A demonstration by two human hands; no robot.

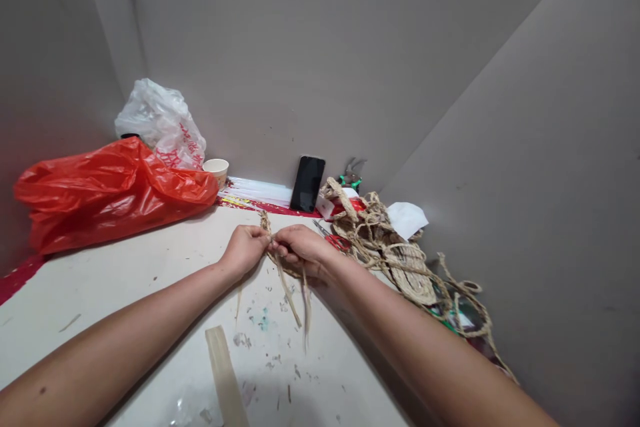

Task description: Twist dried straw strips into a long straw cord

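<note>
My left hand (249,248) and my right hand (300,247) meet over the middle of the white table, fingertips pinched close together. Between them is a tan braid of plant fibre (265,219), its upper end sticking out above the fingers. Loose strands (290,293) hang from it below my right hand, toward me. Both hands are closed on this braid; the exact grip of each finger is partly hidden. Just to the right of my right hand lie scissors (336,239) with red handles.
Coiled tan braided rope (410,273) is heaped on the right. A red plastic bag (120,190), a white plastic bag (163,120) and a paper cup (217,170) stand back left. A black phone (307,183) leans on the grey wall. Tape (225,373) sticks to the front tabletop.
</note>
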